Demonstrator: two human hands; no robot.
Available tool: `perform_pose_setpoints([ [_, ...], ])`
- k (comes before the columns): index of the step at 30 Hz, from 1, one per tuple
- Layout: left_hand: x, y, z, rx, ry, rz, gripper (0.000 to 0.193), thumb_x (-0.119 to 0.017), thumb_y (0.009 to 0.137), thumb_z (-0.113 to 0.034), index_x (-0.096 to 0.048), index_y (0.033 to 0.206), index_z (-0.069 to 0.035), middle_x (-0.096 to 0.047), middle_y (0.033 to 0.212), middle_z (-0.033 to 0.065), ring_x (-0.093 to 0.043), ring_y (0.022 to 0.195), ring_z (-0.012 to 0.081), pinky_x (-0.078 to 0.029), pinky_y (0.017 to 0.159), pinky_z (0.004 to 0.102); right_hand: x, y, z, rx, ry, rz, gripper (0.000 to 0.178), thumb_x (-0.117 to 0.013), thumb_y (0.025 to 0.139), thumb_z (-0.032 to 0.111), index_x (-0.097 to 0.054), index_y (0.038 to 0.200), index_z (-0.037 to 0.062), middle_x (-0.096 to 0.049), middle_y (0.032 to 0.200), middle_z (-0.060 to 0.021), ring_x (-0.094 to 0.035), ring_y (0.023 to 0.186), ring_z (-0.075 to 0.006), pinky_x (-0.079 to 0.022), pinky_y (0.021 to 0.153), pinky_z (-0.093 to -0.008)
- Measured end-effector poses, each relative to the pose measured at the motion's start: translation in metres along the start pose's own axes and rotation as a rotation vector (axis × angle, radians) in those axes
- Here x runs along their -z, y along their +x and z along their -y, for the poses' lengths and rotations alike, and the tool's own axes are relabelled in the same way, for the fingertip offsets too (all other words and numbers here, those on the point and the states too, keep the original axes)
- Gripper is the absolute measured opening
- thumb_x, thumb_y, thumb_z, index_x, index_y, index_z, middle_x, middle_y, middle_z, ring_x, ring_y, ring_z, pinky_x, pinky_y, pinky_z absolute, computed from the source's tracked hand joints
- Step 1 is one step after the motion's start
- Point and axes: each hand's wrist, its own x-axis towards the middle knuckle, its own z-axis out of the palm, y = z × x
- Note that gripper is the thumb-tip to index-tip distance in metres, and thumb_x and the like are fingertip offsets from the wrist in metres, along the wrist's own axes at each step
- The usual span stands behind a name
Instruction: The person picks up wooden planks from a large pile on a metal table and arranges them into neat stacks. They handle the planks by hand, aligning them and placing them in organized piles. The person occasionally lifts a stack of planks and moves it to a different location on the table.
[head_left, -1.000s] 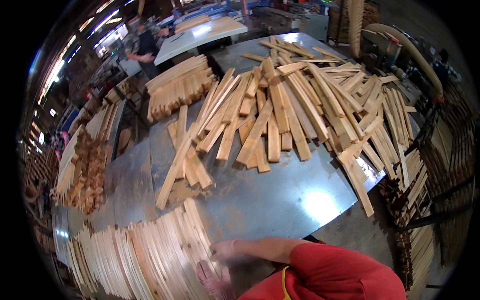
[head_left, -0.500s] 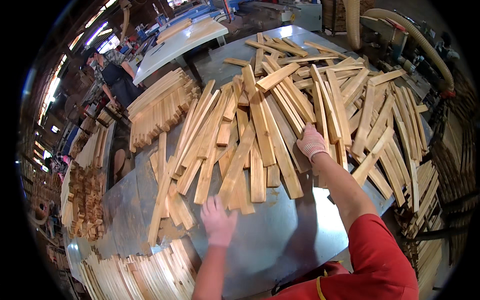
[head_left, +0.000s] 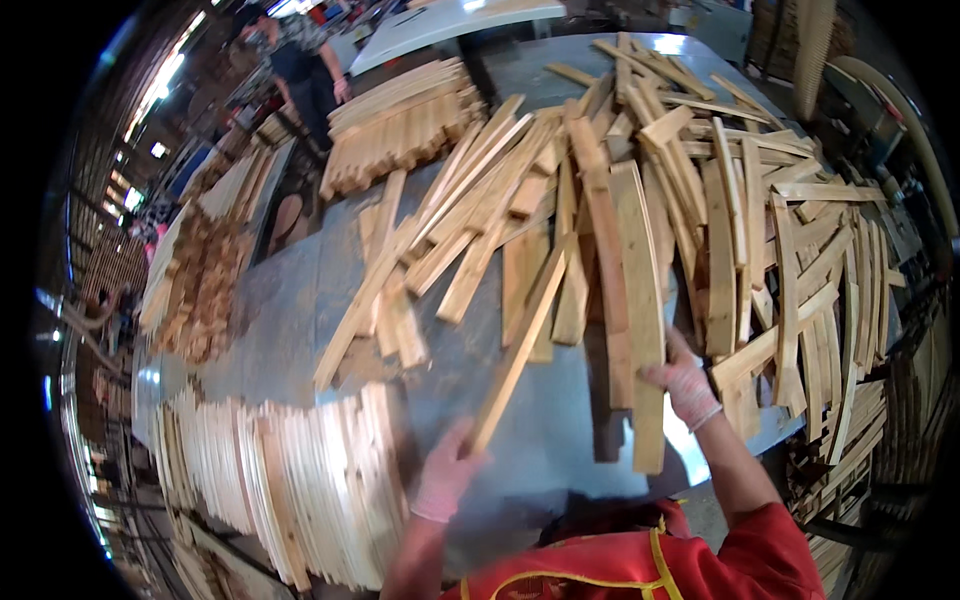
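My left hand (head_left: 447, 478), in a pale glove and slightly blurred, grips the near end of a narrow wooden slat (head_left: 523, 345) that slants up to the right into the heap. My right hand (head_left: 690, 385), gloved too, holds the right edge of a wider wooden slat (head_left: 648, 425) near its lower end. Just left of that slat lies a darker, reddish slat (head_left: 617, 350). Behind both hands spreads a loose heap of slats (head_left: 720, 255), crossing at many angles. The fingertips of my right hand are partly hidden.
A metal table (head_left: 285, 330) carries the wood. Slats stand in a tight row (head_left: 290, 485) at the near left. A neat slat stack (head_left: 400, 130) sits at the far left, with a co-worker (head_left: 300, 65) behind it. More stacked wood (head_left: 205, 290) lies along the left edge.
My left hand has closed on a narrow slat and swung its end nearer. My right hand has come nearer and now grips a wide slat. The view has shifted.
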Motion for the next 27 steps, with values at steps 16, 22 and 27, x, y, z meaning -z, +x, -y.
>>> perform_pose_setpoints([
  [16,0.053,-0.299,0.111,0.423,-1.179,-0.153,0.057,-0.084,0.091,-0.022,-0.059,0.140,-0.006,-0.072,0.110,0.0051,-0.070,0.095,0.0163,-0.059,0.078,0.0324,-0.320,-0.200,-0.256,-0.077,-1.048,0.688,0.109,-0.080,0.082,0.032,-0.015,0.163,-0.0002,-0.051,0.146,-0.0358,-0.053,0.136,-0.0481,-0.048,0.110,-0.0487],
  [22,0.096,-0.284,0.138,0.424,-0.752,-0.228,0.030,-0.073,0.094,-0.021,-0.066,0.120,-0.008,-0.071,0.098,0.0102,-0.069,0.086,0.0231,-0.058,0.075,0.0376,-0.311,-0.161,-0.226,-0.208,-0.927,0.995,0.098,-0.074,0.089,0.033,-0.023,0.165,0.0003,-0.056,0.148,-0.0316,-0.055,0.139,-0.0435,-0.046,0.114,-0.0431],
  [27,0.112,-0.274,0.163,0.445,0.650,-0.295,0.032,-0.069,0.093,-0.036,-0.069,0.111,-0.009,-0.071,0.103,0.0171,-0.069,0.098,0.0403,-0.057,0.084,0.0499,-0.190,-0.104,-0.187,-0.251,-0.851,0.735,0.069,-0.075,0.092,0.026,-0.049,0.153,0.0086,-0.067,0.134,-0.0151,-0.067,0.119,-0.0275,-0.052,0.104,-0.0393],
])
